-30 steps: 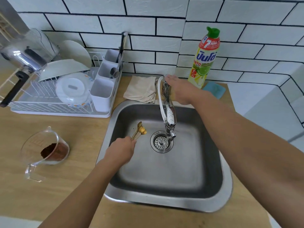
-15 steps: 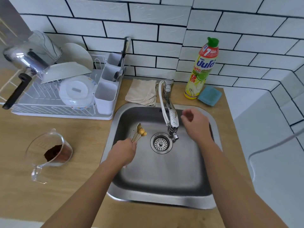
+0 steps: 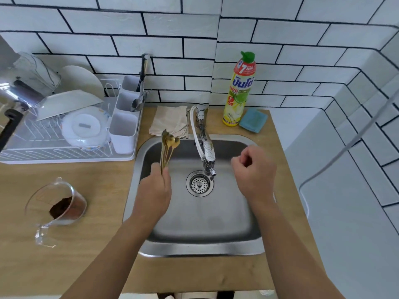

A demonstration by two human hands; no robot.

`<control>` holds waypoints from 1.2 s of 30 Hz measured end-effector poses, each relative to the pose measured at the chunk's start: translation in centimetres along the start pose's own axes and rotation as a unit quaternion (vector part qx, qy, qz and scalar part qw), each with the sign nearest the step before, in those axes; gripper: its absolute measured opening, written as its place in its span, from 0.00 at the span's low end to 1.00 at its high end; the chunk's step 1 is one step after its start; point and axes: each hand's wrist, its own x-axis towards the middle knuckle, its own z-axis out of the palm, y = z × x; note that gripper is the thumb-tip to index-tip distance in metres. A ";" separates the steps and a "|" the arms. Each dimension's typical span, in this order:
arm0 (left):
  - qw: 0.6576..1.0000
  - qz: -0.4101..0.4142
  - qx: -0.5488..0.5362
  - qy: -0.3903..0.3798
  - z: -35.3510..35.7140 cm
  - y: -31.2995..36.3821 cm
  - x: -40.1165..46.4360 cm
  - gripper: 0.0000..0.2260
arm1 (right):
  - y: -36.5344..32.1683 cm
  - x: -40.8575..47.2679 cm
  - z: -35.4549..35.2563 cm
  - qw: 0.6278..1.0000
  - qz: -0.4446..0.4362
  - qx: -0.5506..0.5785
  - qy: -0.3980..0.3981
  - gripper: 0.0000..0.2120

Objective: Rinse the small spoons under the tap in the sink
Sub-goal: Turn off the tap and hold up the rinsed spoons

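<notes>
- Head view, close by: the left hand (image 3: 154, 190) pinches a bunch of small gold spoons (image 3: 168, 147) by the handles, bowls pointing up.
- Beside it, the right hand (image 3: 253, 171) hangs over the sink (image 3: 216, 248) with fingers curled, holding nothing.
- Farther back, the tap (image 3: 206, 152) sits between both hands. I see no water running.
- The thin spoons could slip and fall by the drain (image 3: 199, 184), because only fingertips hold them.
- A moment ago the spoons were lower, and the right hand was nearer the tap.
</notes>
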 end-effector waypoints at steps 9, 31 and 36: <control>0.908 -0.116 0.269 -0.298 1.8 -1.6 1.6 0.11 | 3.9 -3.6 2.8 0.936 0.161 -0.108 -0.294 0.10; 0.907 -0.188 0.261 -0.271 2.2 -3.2 0.3 0.10 | 5.1 -3.4 1.7 0.854 0.168 -0.220 -0.440 0.13; 0.993 -0.041 0.106 -0.035 2.7 -3.4 -0.3 0.10 | 4.1 -2.3 1.2 0.981 0.086 -0.086 -0.150 0.09</control>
